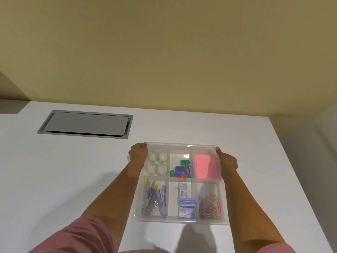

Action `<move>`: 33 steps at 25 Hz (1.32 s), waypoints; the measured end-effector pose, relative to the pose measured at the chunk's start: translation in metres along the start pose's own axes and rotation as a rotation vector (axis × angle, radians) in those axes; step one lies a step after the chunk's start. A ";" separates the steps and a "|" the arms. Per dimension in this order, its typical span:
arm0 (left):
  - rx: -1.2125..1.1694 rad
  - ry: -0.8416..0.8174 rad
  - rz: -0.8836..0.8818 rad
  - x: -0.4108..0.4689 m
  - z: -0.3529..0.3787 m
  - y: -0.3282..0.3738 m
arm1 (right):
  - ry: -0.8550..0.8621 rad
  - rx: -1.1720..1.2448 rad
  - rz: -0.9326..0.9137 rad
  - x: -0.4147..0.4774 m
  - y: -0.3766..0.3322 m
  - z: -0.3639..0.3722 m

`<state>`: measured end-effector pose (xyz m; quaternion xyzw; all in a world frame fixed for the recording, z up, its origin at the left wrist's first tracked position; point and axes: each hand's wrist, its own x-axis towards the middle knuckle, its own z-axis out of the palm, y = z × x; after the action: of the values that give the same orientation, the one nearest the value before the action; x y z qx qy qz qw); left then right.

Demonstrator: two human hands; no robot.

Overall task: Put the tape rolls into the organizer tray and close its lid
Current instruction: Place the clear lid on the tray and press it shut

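From the head view, the organizer tray [181, 220] sits on the white table [54, 170] toward 5 o'clock of the grey hatch [85, 124]. Four clear tape rolls [158, 162] already lie in its 10 o'clock compartment. The left hand [138, 152] and right hand [228, 161] each pinch a far corner of the clear lid [182, 145], fingers curled narrowly around its edge, at 11 and 1 o'clock of the tray.

The lid looks almost seated, though its near edge is hard to tell apart from the tray. The likely trouble is a skewed fit: uneven pressure from one hand could leave a corner riding up. Pushing down hard could also slide the tray across the smooth table.
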<state>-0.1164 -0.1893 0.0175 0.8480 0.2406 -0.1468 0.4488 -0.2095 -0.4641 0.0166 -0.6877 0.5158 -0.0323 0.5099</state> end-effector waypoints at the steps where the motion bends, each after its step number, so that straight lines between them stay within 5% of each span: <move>1: 0.003 0.003 0.033 -0.004 -0.002 -0.003 | -0.017 -0.033 -0.013 -0.002 0.005 -0.002; 9: -0.059 0.071 0.215 -0.064 -0.006 -0.058 | -0.026 -0.082 -0.071 -0.036 0.051 -0.019; 21: 0.031 0.218 0.179 -0.125 -0.001 -0.113 | -0.121 -0.181 -0.125 -0.073 0.106 -0.046; 24: 0.222 0.260 0.296 -0.148 0.005 -0.124 | -0.093 -0.183 -0.179 -0.086 0.114 -0.049; 28: 0.624 0.212 0.427 -0.158 0.009 -0.133 | -0.111 -0.393 -0.551 -0.099 0.121 -0.051; 33: 0.705 0.175 0.428 -0.153 0.010 -0.137 | -0.135 -0.682 -0.648 -0.094 0.127 -0.046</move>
<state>-0.3199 -0.1741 -0.0117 0.9898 0.0315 -0.0509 0.1295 -0.3657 -0.4187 -0.0097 -0.9419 0.2217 0.0264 0.2511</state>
